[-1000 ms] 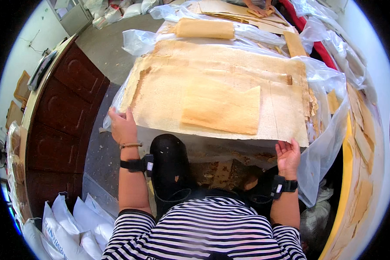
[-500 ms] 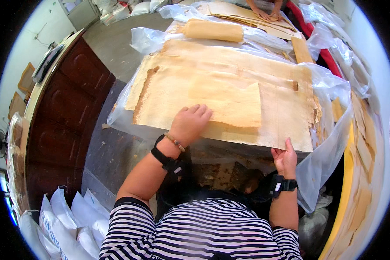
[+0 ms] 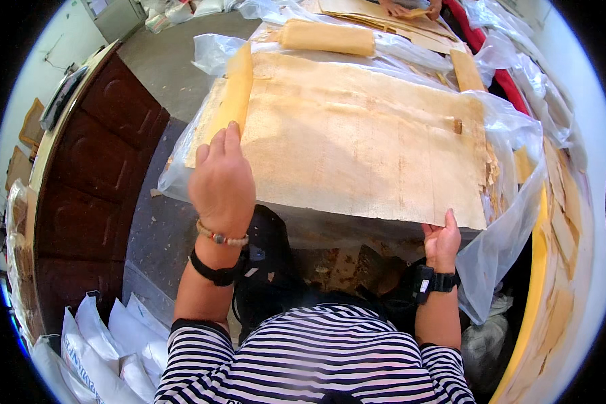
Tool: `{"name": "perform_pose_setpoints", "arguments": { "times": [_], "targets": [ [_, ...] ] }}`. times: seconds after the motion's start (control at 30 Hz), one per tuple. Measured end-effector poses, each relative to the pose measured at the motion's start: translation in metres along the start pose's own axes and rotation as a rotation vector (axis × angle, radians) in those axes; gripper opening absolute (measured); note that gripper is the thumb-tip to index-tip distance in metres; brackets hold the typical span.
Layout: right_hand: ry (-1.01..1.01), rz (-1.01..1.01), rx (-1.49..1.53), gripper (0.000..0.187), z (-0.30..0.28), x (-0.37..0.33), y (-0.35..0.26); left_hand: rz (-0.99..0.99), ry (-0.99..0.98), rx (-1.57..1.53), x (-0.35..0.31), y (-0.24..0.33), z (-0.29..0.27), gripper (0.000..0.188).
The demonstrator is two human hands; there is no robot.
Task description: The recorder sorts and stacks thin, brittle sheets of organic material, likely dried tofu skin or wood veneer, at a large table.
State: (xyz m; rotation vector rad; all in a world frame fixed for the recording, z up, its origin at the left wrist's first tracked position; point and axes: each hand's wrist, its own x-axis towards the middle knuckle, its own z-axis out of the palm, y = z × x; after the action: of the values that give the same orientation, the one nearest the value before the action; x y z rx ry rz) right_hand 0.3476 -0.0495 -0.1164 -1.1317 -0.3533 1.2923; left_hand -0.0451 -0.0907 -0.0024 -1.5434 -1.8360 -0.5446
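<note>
A large pale wood veneer sheet [image 3: 357,141] lies across the stack in front of me, its near edge reaching past the pile. My right hand [image 3: 443,241] pinches that edge near its right corner, thumb raised at the rim and fingers underneath. At the far left, my left hand [image 3: 223,178] is closed on the near end of a yellowish veneer piece [image 3: 236,91], which stands bent along the sheet's left side. The left fingertips are partly hidden behind the back of the hand.
Clear plastic film [image 3: 512,128] wraps the stack's sides. Behind lie a rolled veneer bundle [image 3: 326,37] and more veneer sheets [image 3: 384,17], where another person's hands [image 3: 411,9] work. A dark wooden cabinet [image 3: 94,168] and white sacks [image 3: 108,337] stand left; veneer scraps [image 3: 559,236] line the right.
My left hand has moved left, and the smaller veneer piece has gone from the middle of the large sheet to its left side. My right hand stays at the near edge.
</note>
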Motion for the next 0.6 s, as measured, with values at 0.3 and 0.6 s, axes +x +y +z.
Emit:
{"name": "perform_pose_setpoints", "arguments": {
  "times": [0.3, 0.6],
  "targets": [
    [0.006, -0.138, 0.130, 0.039, 0.009, -0.003, 0.010, -0.138, -0.690, -0.018, -0.003, 0.047, 0.077, 0.028],
    [0.096, -0.035, 0.161, 0.042, 0.000, 0.014, -0.006, 0.169, -0.663, -0.263, -0.032, -0.028, 0.044, 0.072]
  ]
}}
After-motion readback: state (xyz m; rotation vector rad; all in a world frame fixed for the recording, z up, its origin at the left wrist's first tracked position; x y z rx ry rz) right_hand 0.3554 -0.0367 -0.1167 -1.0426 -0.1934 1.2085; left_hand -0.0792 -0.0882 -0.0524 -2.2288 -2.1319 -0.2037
